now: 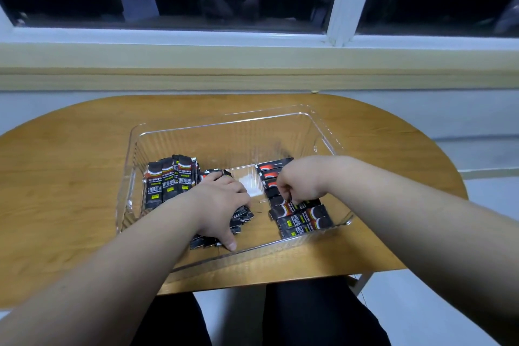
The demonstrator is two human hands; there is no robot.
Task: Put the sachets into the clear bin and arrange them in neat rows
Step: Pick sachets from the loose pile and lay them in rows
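Your left fingers [238,186] lie pressed together and bent over the far end of the middle stack [242,216] of black sachets. The thumb [229,241] is stretched away from them to the stack's near end, close to the near wall of the clear bin [224,132], so your left hand [220,203] spans and grips the stack lengthwise. Your right fingertips [286,196] are curled downward and bunched, pinching the top of a sachet [293,207] in the right row [304,219]. Your right hand [300,181] arches above it.

That row runs along the bin's right wall from the far end to the near right corner, the sachets overlapping one another. A left row [168,181] leans against the left wall. On the bin floor, between your hands, a white patch [251,187] shows.

The bin sits in the middle of the wooden table [70,163], its long side slanting. The table's far edge is near the wall below a window sill [252,59].
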